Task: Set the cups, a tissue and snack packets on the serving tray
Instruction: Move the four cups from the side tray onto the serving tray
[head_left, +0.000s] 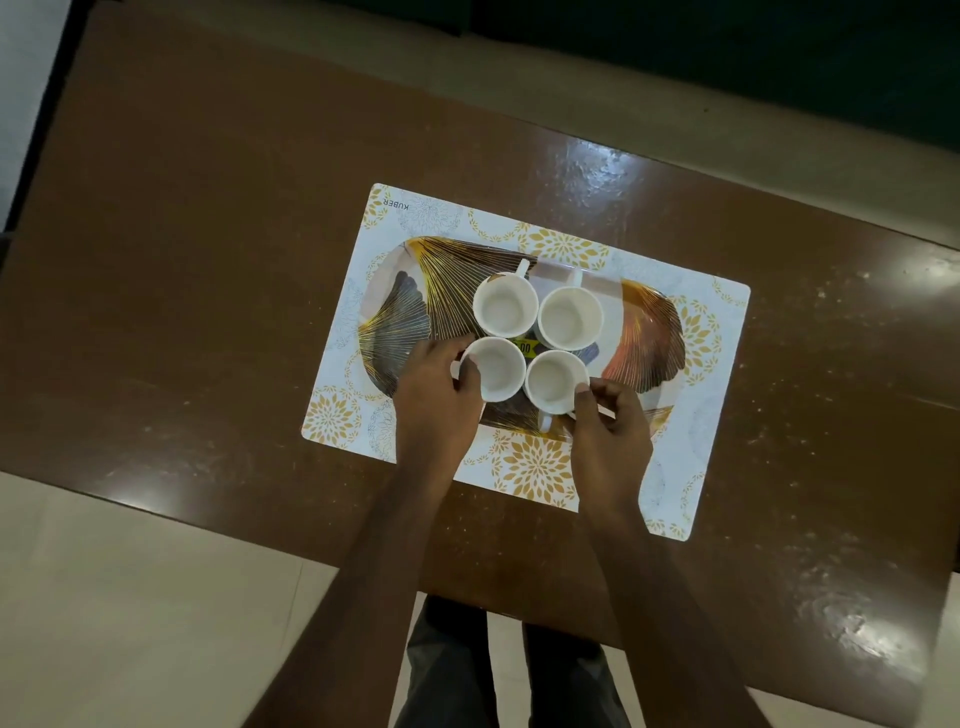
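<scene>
Presently, the left hand (441, 395) curls around the near-left white ceramic cup (497, 369), gripping its rim at 9 o'clock. The right hand (608, 431) pinches the near-right white cup (555, 382) at 4 o'clock. Two further white cups (505, 304) (570, 318) stand at 12 o'clock, clustered on the oval leaf-patterned serving tray (395, 312), atop a floral placemat (535, 467) on the brown table (208, 260).

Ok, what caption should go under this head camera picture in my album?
Two hands, left hand and right hand, touch the near two of four white cups on a leaf-patterned serving tray.
</scene>
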